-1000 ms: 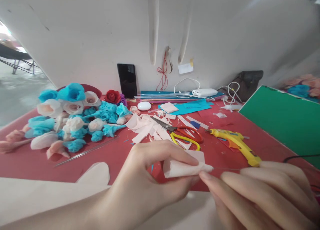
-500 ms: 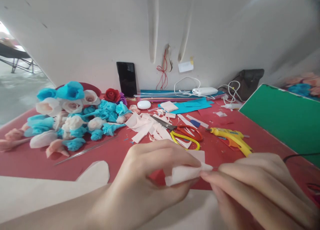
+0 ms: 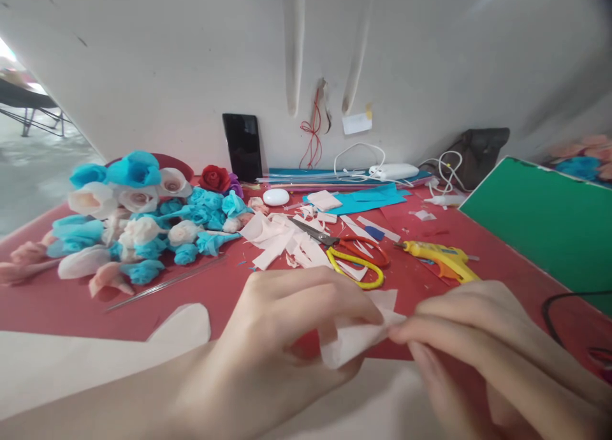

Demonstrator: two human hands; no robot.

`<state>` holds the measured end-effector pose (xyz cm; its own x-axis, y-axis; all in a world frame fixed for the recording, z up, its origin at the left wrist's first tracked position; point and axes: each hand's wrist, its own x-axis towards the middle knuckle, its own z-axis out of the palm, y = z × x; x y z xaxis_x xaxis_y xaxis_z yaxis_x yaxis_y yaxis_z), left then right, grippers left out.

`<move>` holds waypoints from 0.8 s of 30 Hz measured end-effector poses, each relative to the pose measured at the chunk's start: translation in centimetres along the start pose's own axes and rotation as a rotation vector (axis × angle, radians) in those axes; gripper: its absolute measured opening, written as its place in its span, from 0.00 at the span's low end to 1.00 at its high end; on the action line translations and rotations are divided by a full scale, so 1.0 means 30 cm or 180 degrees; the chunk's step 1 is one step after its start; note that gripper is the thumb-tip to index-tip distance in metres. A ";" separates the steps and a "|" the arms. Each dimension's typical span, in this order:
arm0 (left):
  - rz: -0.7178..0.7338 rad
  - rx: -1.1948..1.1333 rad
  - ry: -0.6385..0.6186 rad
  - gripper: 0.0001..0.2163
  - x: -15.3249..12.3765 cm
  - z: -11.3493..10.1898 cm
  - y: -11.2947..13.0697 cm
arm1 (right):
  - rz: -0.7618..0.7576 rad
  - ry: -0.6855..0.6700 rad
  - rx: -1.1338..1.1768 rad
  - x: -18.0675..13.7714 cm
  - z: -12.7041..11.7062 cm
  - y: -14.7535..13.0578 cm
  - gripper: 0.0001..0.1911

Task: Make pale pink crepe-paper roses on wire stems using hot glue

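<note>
My left hand [image 3: 287,338] pinches a small piece of pale pink crepe paper [image 3: 356,338] between thumb and fingers, low in the middle of the view. My right hand [image 3: 482,357] meets it from the right, its fingertips closed on the paper's right corner. Both hands hover just above the near edge of the red table covering [image 3: 215,293]. Whatever lies inside the folded paper is hidden.
Blue and pink paper flowers [image 3: 134,229] are heaped at the left. Pink paper scraps [image 3: 282,239], scissors [image 3: 354,255] and a yellow glue gun [image 3: 442,258] lie beyond my hands. A green sheet [image 3: 545,220] is at the right, a black phone [image 3: 243,146] against the wall.
My right hand has slid left and up onto the paper's corner. The paper has turned and droops lower in my left hand's pinch. The thin wire seen earlier at the right no longer shows.
</note>
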<state>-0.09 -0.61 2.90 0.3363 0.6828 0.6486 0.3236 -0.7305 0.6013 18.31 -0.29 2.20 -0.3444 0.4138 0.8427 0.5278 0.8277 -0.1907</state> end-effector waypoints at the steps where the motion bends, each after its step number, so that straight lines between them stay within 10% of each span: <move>1: 0.0053 0.0052 0.0006 0.07 0.000 0.000 -0.001 | 0.0135 -0.0013 0.0136 0.002 -0.002 -0.007 0.07; 24: 0.0382 0.0211 -0.0189 0.07 -0.007 -0.005 -0.019 | 0.0883 -0.0978 0.0032 0.013 -0.068 0.060 0.13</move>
<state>-0.47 -0.34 2.50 0.4270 0.5913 0.6841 0.3349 -0.8062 0.4877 20.70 0.57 3.21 -0.4068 0.7144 0.5694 0.6260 0.6719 -0.3957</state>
